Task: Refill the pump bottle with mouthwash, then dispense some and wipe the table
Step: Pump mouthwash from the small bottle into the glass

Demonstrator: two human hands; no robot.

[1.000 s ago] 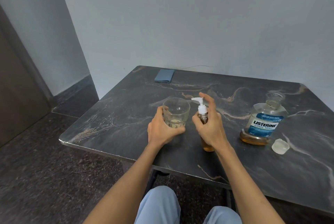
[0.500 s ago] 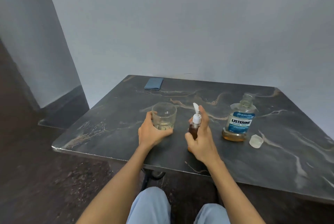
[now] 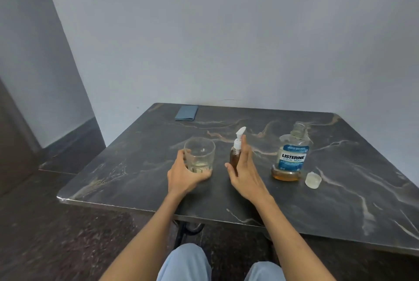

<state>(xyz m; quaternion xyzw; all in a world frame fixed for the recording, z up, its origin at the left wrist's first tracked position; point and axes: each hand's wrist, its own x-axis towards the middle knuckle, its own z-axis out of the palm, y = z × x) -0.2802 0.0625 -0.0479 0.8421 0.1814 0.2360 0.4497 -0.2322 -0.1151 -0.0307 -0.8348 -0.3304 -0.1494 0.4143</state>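
The glass tumbler [image 3: 199, 156] is gripped at its lower wall by the left hand [image 3: 184, 175], fingers curled round it, presumably so that it is kept steady on the desk [image 3: 340, 201] just beside the pump bottle [image 3: 235, 156] and within reach of the nozzle. A shallow layer of pale liquid is seen in its bottom, which suggests that dispensing is already done or under way. The right hand [image 3: 246, 175] is held with straight, spread fingers alongside the pump bottle, the palm against or very close to its right side; nothing is clasped by it, and whether the bottle is actually touched cannot be told. The pump bottle stands upright near the middle of the desk, between the tumbler and the Listerine bottle [image 3: 292, 156]. It is a small brown bottle filled with amber liquid nearly to the neck, topped by a white pump whose spout is angled up and away. The Listerine bottle is left uncapped, with only a low band of amber liquid at its base, and its clear cap [image 3: 313, 180] lies just beside it on the desk, probably because refilling is judged finished. A folded blue cloth [image 3: 186, 113] is kept at the far left corner, well apart, apparently for the wiping not yet done.
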